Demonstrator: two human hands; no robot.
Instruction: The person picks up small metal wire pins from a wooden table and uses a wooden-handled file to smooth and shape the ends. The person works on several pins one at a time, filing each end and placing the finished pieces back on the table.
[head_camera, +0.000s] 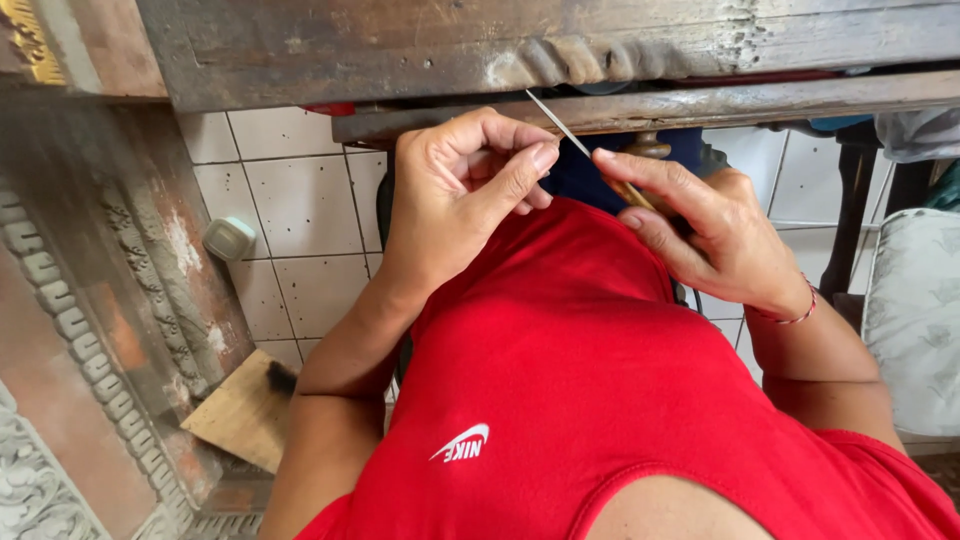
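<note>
My right hand grips a thin metal tool with a wooden handle, its blade slanting up and left toward a worn wooden beam. My left hand is curled beside it, thumb and forefinger pinched close to the blade; whether they touch it is unclear. Both hands hover over my red shirt. A thin red bracelet circles my right wrist.
A carved, weathered wooden panel leans at the left over a white tiled floor. A small pale cap and a wooden board lie on the floor. A patterned grey cushion sits at right.
</note>
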